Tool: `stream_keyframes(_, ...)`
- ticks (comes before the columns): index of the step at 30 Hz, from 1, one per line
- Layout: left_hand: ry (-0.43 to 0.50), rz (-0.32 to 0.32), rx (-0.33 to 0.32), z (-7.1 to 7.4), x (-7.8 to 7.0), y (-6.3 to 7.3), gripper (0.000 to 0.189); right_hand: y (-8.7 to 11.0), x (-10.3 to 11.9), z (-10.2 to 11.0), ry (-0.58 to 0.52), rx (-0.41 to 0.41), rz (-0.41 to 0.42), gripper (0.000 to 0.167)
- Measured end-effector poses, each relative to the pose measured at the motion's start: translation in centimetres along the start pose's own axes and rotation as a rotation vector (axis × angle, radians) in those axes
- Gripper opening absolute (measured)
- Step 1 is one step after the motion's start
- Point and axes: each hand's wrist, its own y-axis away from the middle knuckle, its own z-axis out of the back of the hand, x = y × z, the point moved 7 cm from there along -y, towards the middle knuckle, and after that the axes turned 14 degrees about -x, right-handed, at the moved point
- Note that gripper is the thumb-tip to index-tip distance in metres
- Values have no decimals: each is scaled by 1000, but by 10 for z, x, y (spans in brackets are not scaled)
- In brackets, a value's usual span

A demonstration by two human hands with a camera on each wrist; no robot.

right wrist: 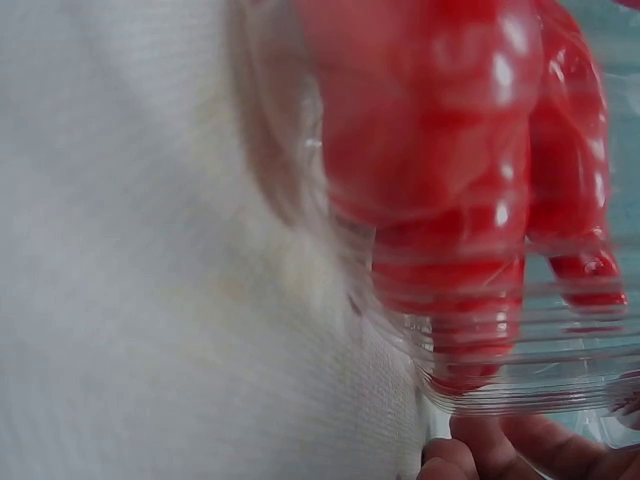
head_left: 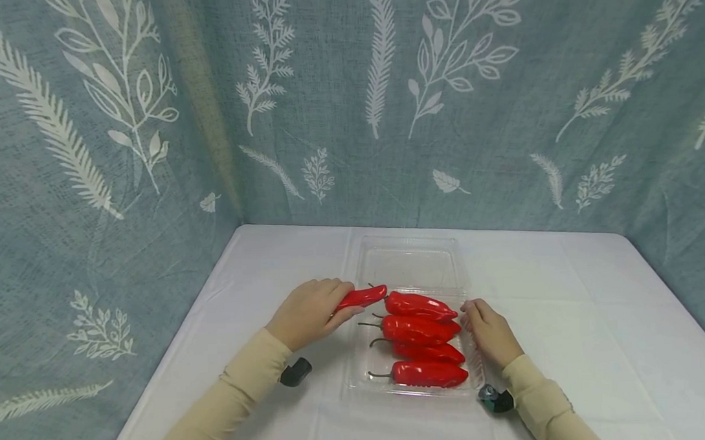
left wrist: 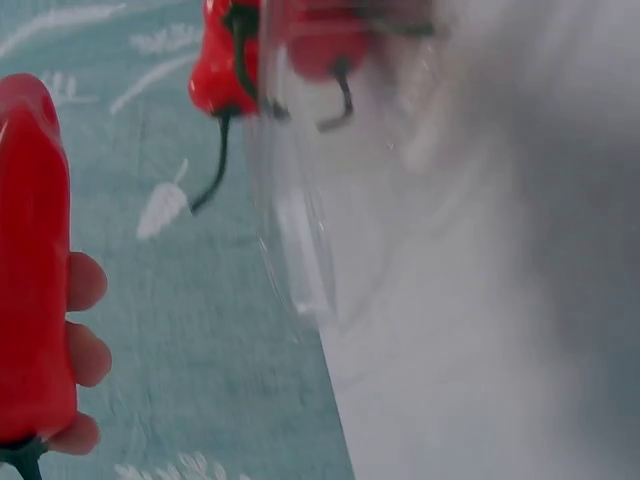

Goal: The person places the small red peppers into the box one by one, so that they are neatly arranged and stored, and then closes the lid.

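My left hand [head_left: 315, 312] grips a red pepper [head_left: 363, 296] over the back left part of a clear plastic container [head_left: 358, 375]. In the left wrist view this pepper [left wrist: 30, 270] stands close to the camera, its green stem at the bottom and fingertips [left wrist: 88, 355] showing behind it. Several more red peppers [head_left: 422, 331] lie crosswise in the container, stems to the left. My right hand [head_left: 492, 331] holds the container's right rim with bent fingers. Through the ribbed wall [right wrist: 540, 350] in the right wrist view, pepper tips show just above the fingers [right wrist: 490, 445].
The container's hinged lid [head_left: 409, 263] lies folded back behind it on the white-covered table [head_left: 566, 316]. Dark wrist devices show under both forearms, one on the left [head_left: 296, 372], one on the right [head_left: 496, 399]. Behind the table hangs a blue-green curtain [head_left: 351, 181] with white leaves.
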Motion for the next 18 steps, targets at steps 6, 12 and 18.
stream_keyframes(6,40,-61,-39,-6,-19,-14,30,1,1,1,-4,1,-5,37)
stream_keyframes(12,70,-132,-29,-19,-41,-24,30,2,0,1,-18,14,-25,36)
stream_keyframes(18,61,-171,-3,-28,-57,-30,28,2,1,2,-22,18,-22,36)
